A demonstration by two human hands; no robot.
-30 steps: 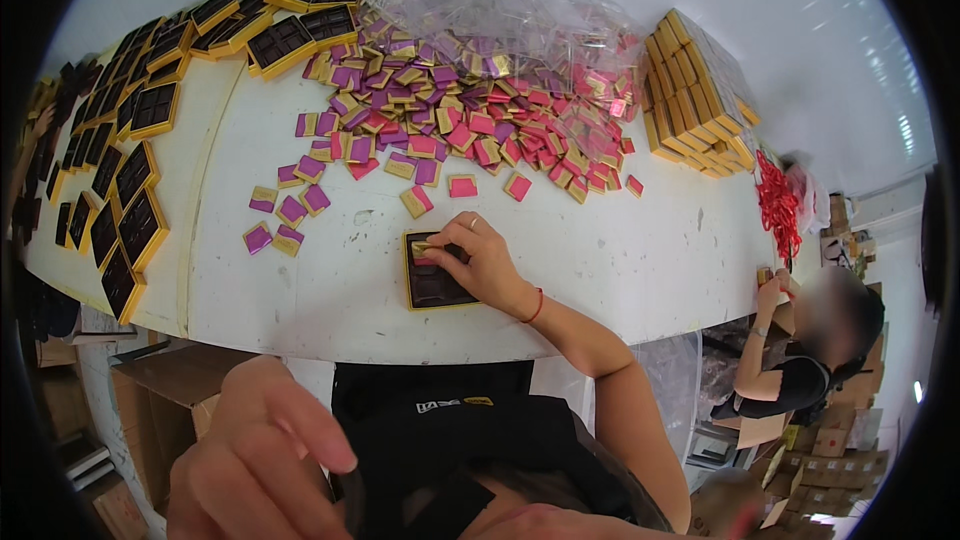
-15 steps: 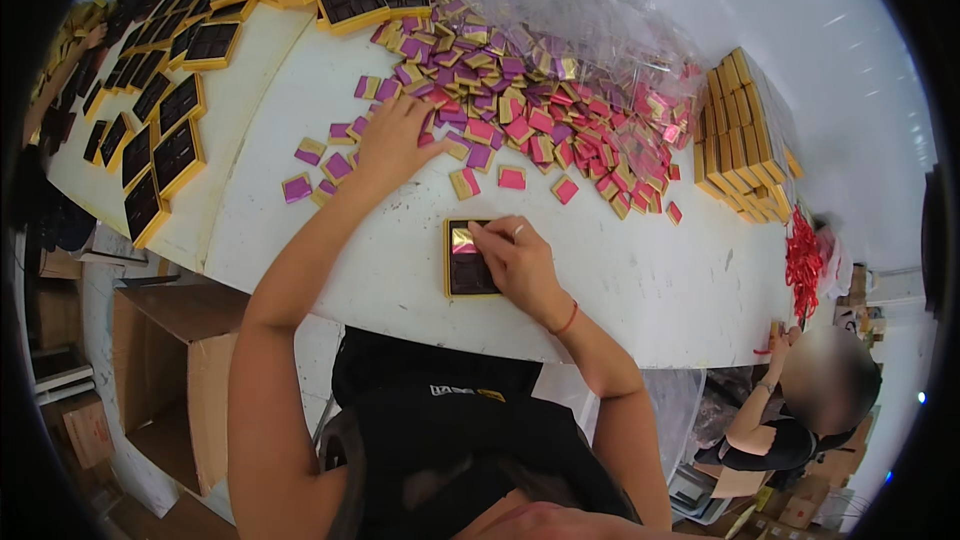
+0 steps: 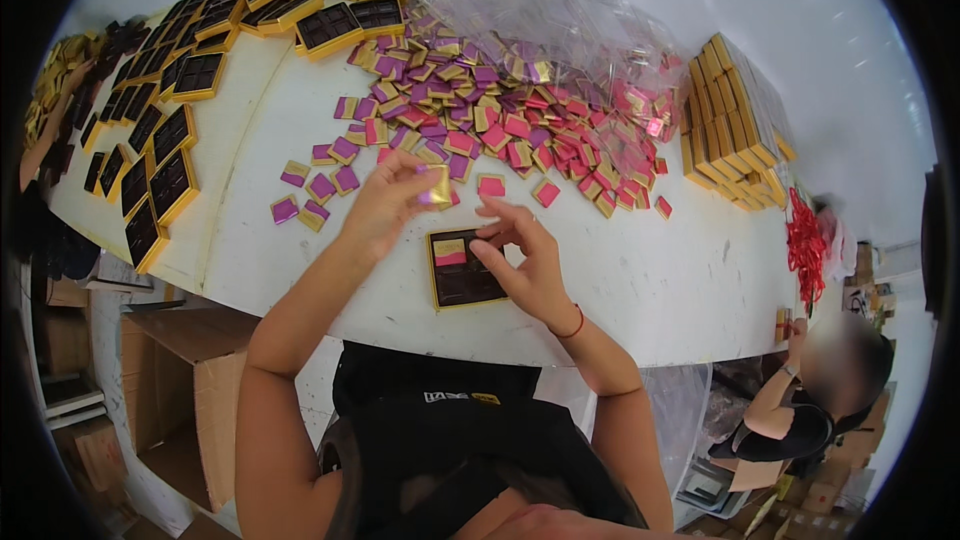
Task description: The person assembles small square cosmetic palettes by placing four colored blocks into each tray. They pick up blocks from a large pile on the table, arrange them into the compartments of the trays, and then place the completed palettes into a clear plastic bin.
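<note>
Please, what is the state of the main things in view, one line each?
Near box: open, one pink-gold piece inside
Left hand: pinching purple-gold piece
Right hand: fingers parted, partly over near box
Boxes at left: open
Loose pieces: heaped
Clear plastic: crumpled
Carton: open

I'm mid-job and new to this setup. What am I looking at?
No machine here: these are a person's bare hands, seen from a wide fisheye camera on their head. The left hand holds a purple-and-gold wrapped piece. The right hand is at an open, dark-lined box, holding nothing visible; a pink-and-gold piece sits in the box. On the white table lies a pile of pink and purple pieces, partly under clear plastic, with open boxes left and stacked gold boxes right.
</note>
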